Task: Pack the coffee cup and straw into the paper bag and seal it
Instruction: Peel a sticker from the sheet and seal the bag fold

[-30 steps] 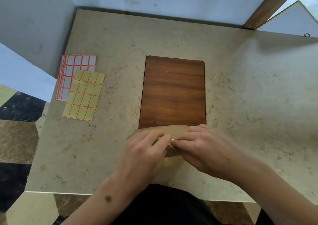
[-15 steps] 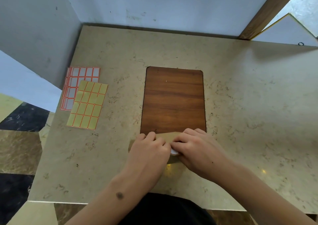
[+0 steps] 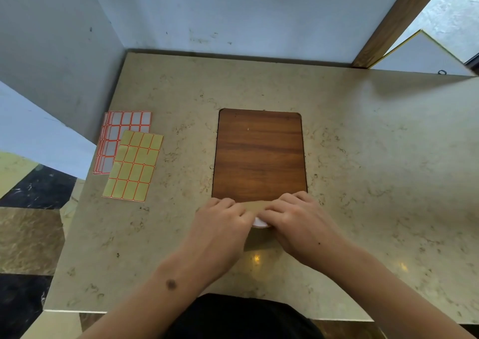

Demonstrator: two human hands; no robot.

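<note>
A brown paper bag [image 3: 255,206] stands at the near middle of the table, its folded top showing between my hands. My left hand [image 3: 220,224] and my right hand [image 3: 298,222] both press down on that fold, fingertips meeting in the middle. A small white sticker [image 3: 260,223] shows at the fold's near edge under my fingertips. The rest of the bag [image 3: 259,242] is mostly hidden by my hands. The coffee cup and straw are not visible.
Sticker sheets lie at the left: a yellow one [image 3: 133,165] over red-bordered white ones [image 3: 121,128]. A wooden board [image 3: 259,154] is set into the beige stone table [image 3: 375,170] just beyond the bag. White walls close the back and left.
The camera has tilted so the table sits lower in view. My hands have stayed on the bag's fold, drawing closer together over the white sticker.
</note>
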